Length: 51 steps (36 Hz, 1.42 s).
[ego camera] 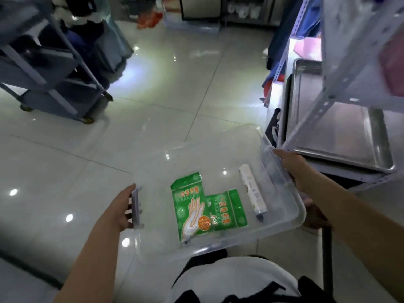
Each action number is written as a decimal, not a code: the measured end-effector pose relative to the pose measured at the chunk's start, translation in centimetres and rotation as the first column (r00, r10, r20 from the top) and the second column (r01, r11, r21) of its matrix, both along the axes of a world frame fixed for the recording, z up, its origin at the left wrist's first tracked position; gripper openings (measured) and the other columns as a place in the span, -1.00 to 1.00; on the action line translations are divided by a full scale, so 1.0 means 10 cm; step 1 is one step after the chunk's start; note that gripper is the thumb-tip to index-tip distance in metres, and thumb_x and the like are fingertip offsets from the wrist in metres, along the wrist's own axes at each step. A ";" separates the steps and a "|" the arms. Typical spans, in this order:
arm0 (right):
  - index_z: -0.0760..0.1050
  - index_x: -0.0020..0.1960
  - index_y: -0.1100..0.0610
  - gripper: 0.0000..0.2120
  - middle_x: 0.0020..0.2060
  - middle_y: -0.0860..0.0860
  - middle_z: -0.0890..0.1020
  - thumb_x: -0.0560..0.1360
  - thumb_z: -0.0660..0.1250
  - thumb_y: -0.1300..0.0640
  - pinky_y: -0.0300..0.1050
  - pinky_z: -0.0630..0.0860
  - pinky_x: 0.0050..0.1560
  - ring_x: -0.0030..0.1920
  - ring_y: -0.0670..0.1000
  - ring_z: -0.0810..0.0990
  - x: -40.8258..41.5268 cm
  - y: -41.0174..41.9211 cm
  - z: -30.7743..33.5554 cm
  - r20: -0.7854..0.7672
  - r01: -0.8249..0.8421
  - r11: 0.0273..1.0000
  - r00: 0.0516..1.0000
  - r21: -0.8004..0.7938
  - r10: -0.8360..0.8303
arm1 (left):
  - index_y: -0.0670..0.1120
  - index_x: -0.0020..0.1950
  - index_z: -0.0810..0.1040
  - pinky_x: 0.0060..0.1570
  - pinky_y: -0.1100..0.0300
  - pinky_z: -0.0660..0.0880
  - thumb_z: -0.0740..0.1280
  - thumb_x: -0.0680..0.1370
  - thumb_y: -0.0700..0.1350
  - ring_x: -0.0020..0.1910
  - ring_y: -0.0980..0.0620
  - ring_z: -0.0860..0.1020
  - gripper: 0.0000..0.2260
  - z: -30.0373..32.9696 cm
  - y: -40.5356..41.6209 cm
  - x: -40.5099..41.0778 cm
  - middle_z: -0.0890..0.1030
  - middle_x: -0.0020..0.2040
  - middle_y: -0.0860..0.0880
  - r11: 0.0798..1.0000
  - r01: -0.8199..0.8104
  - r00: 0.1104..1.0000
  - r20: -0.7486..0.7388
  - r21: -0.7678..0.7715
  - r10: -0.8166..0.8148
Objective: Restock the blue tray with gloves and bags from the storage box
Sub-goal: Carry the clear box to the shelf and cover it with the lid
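A clear plastic storage box [282, 224] hangs above the tiled floor, held between both hands. My left hand [122, 209] grips its grey clip handle on the left side. On the right rim sits my right hand [294, 166], fingers closed over the edge. Inside lie two green packs of disposable gloves [192, 209], overlapping, and a white roll of bags [253, 191] along the right wall. No blue tray is in view.
A metal shelf rack [323, 103] stands at the right with steel trays [341, 136] on it, close to the box's right side. A grey wheeled cart [54, 84] stands at the far left. Glossy floor tiles [166, 88] lie ahead.
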State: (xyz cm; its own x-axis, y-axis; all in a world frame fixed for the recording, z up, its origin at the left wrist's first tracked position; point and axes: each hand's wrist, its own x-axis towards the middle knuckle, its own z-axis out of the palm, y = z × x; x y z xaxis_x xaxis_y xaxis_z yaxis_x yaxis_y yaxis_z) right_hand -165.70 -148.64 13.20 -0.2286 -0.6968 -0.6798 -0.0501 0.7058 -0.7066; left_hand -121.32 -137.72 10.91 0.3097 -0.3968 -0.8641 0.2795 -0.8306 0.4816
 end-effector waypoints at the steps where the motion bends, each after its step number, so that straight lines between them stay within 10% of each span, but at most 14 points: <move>1: 0.60 0.19 0.21 -0.49 0.07 0.17 0.69 0.41 0.45 -0.14 0.11 0.60 0.12 0.02 0.17 0.68 0.06 -0.16 0.03 0.006 0.006 1.000 1.000 -0.011 -0.006 | 0.00 0.32 0.51 0.08 -0.39 0.47 0.34 0.50 0.22 0.01 -0.17 0.50 -0.52 0.03 -0.23 0.06 0.47 0.14 -0.16 1.000 0.001 1.000 0.006 -0.008 -0.001; 15: 0.60 -0.28 0.15 -0.75 -0.49 0.06 0.59 0.39 0.48 -0.04 -0.18 0.47 -0.55 -0.57 0.01 0.57 0.47 -2.75 -0.01 0.111 0.306 0.952 0.946 -0.011 -0.303 | -0.05 0.30 0.52 -0.04 -0.39 0.53 0.46 0.45 0.17 -0.01 -0.17 0.55 -0.50 0.01 -3.72 0.63 0.50 0.24 -0.20 0.979 0.194 0.979 0.076 -0.064 -0.189; 28: 0.58 -0.05 0.16 -0.73 -0.19 0.07 0.61 0.44 0.45 -0.04 -0.10 0.47 -0.24 -0.22 0.10 0.57 0.93 -5.00 -0.05 0.041 0.424 0.902 0.903 0.076 -0.428 | -0.14 0.40 0.43 0.04 -0.30 0.54 0.39 0.50 0.18 0.21 -0.24 0.52 -0.42 0.12 -6.56 0.94 0.49 0.31 -0.21 0.948 0.312 0.948 0.091 -0.066 -0.305; 33: 0.56 -0.03 0.20 -0.73 -0.27 0.07 0.53 0.44 0.44 0.00 -0.03 0.48 -0.14 -0.26 0.09 0.52 1.17 -5.66 -0.12 0.002 0.504 0.863 0.864 0.040 -0.504 | -0.10 0.17 0.52 0.18 -0.34 0.47 0.35 0.55 0.14 -0.13 -0.10 0.51 -0.65 0.08 -7.62 1.04 0.53 -0.12 -0.11 0.915 0.400 0.915 0.082 -0.056 -0.396; 40: 0.55 0.18 0.26 -0.58 0.01 0.19 0.59 0.44 0.41 0.01 0.12 0.51 0.15 -0.03 0.19 0.54 1.61 -6.27 -0.24 -0.027 0.708 0.704 0.706 0.057 -0.707 | 0.00 0.10 0.55 0.02 -0.07 0.50 0.29 0.60 0.06 -0.17 -0.05 0.51 -0.82 -0.06 -9.28 1.15 0.54 -0.05 -0.11 0.771 0.629 0.777 0.088 -0.100 -0.623; 45: 0.59 0.09 0.24 -0.64 -0.21 0.14 0.58 0.43 0.35 0.01 -0.03 0.46 -0.22 -0.24 0.16 0.52 1.92 -6.52 -0.12 0.011 0.827 0.560 0.560 0.047 -0.829 | 0.14 0.12 0.52 -0.25 0.13 0.50 0.26 0.62 -0.02 -0.27 -0.01 0.54 -0.89 -0.01 -10.31 1.03 0.56 -0.16 0.00 0.625 0.764 0.644 0.145 -0.158 -0.751; 51: 0.58 0.13 0.24 -0.63 -0.13 0.15 0.56 0.45 0.34 0.00 0.03 0.44 -0.12 -0.13 0.17 0.53 2.04 -6.65 -0.06 0.010 0.931 0.363 0.363 0.028 -0.932 | 0.18 0.16 0.53 -0.27 0.15 0.50 0.25 0.62 -0.02 -0.22 -0.02 0.55 -0.84 0.10 -11.20 0.45 0.57 -0.14 0.01 0.403 0.901 0.427 0.162 -0.160 -0.890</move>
